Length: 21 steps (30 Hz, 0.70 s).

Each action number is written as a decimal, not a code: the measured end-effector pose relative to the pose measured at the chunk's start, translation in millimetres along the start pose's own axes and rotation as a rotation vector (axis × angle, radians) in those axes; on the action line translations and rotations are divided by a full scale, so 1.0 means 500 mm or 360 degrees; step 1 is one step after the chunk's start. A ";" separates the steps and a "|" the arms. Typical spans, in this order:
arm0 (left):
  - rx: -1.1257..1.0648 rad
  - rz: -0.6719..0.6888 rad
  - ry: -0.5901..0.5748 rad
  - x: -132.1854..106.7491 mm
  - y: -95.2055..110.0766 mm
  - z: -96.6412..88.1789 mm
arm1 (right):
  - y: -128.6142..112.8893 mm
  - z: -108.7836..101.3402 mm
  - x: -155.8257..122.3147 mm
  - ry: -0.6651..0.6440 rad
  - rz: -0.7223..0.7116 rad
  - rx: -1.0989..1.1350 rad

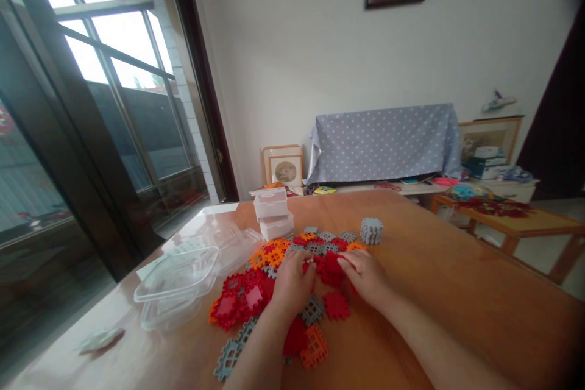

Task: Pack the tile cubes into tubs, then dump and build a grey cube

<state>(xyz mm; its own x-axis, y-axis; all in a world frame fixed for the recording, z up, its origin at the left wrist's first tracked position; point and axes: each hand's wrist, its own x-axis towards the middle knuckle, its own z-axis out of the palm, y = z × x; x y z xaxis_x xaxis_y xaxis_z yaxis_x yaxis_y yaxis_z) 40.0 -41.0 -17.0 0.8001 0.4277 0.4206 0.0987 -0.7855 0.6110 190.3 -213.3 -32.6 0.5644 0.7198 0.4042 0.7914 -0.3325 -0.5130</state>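
Over a pile of flat plastic interlocking tiles, both my hands are at work. My right hand grips a red interlocking tile, thumb on its near face. Just left of it, my left hand is closed in a pinch, with a bit of red showing between thumb and forefinger. Grey, orange and red tiles lie around and under both hands. A loose red tile and a grey lattice tile lie between my forearms, with an orange lattice tile closer to me.
A neat stack of grey tiles stands right of the pile. Behind it are white plastic boxes. Clear plastic containers and a small packet lie on the wooden table at left. A low side table stands at right.
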 end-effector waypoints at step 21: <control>-0.1516 -0.0727 -0.0393 -0.017 0.071 0.023 | -0.039 -0.043 -0.038 -0.0321 -0.0097 0.0495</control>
<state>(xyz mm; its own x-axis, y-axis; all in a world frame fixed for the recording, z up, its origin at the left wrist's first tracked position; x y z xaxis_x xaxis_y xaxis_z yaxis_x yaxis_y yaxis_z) 43.5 -77.6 -6.7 0.9117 0.4063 -0.0605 0.0030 0.1407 0.9901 169.2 -233.5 -13.6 0.4360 0.8486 0.2996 0.6953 -0.1063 -0.7108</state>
